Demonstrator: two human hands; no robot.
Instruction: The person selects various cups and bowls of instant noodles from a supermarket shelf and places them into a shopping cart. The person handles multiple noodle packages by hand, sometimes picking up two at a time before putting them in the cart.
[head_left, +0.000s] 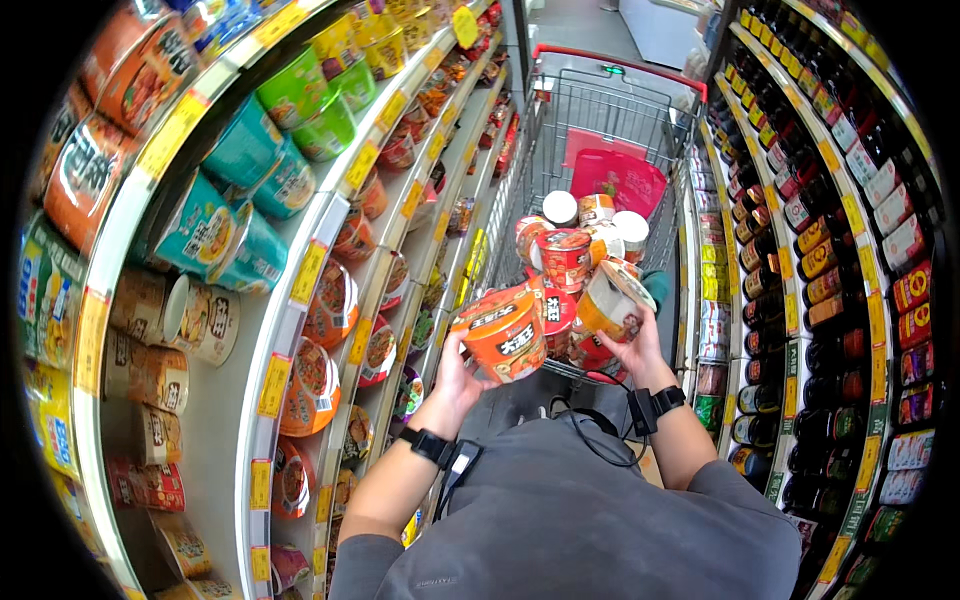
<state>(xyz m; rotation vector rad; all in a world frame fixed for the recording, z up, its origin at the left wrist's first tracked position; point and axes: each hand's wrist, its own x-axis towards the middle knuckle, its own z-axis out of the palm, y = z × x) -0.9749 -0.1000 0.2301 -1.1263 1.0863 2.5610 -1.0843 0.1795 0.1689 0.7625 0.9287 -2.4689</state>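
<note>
My left hand (462, 373) grips an orange instant noodle tub (504, 331), tilted, its printed side facing up at me. In my right hand (637, 337) is a pale noodle tub (616, 300) with an orange printed band, also tilted. Both tubs are held over the near end of a metal shopping cart (619, 94) with a red handle at its far side. Red noodle cups (564, 256) and white-lidded cups (559, 208) lie heaped in the cart, partly hidden behind the held tubs.
A pink bag (616, 184) lies in the cart beyond the cups. Shelves on the left carry teal tubs (217, 232), green tubs (322, 124) and cream tubs (202, 319). Bottles (825, 259) fill the right shelves. The cart stands between both rows.
</note>
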